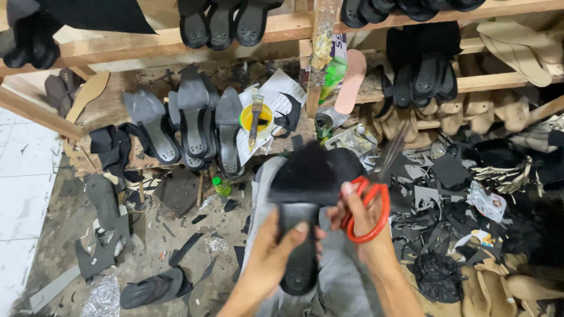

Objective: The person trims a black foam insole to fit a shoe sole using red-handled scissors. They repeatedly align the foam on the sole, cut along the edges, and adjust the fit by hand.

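1. The left hand (276, 249) is closed around a black shoe sole (298, 246), thumb across its upper face, holding it over the person's grey-trousered lap (341, 282) near the bottom middle of the view.
2. A wide piece of black sheet material (314, 175) sits on the far end of the sole, spreading out past both its edges.
3. The right hand (361, 220) grips red-handled scissors (370, 208), fingers through the loops; the blades (392, 149) point away and up, blurred, just right of the black sheet.
4. Far of the hands, a low wooden bench (111, 108) carries a row of dark high-heel soles (194, 123) standing on end, and a yellow glue tin (257, 119) with a brush across it.
5. A small green bottle (222, 186) stands on the floor left of the lap.
6. Black offcuts (435, 176) lie heaped to the right, with beige insoles (517, 290) at the near right corner.
7. Wooden racks (282, 26) at the far edge hold more black soles.
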Motion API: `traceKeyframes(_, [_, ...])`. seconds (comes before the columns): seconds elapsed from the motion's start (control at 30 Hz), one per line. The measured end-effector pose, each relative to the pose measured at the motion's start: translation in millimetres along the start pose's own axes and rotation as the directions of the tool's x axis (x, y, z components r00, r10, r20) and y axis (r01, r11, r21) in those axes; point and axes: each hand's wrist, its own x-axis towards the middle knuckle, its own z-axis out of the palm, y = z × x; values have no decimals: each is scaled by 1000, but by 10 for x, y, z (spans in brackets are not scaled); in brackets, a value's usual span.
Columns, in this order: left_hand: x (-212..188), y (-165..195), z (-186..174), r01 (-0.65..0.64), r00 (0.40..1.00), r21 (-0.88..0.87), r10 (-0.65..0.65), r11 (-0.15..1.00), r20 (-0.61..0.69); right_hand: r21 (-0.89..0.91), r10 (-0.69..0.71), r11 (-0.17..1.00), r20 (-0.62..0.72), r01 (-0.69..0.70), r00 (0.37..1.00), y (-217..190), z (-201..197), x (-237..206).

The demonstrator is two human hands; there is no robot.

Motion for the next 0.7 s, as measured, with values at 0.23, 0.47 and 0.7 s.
traceKeyframes(0.23, [-123, 434, -171, 26, 998, -109, -21, 994, 52, -431, 102, 867, 647, 252, 756, 720, -203, -685])
traceKeyframes(0.47, [84, 189, -98, 3, 998, -38, 0, 999, 65, -642, 442, 559, 766, 524, 467, 1664, -463, -833])
traceKeyframes(0.7, [-106, 371, -152, -148, 985, 20, 145, 989, 92, -704, 416, 598, 682, 384, 602, 1624, -1212, -678])
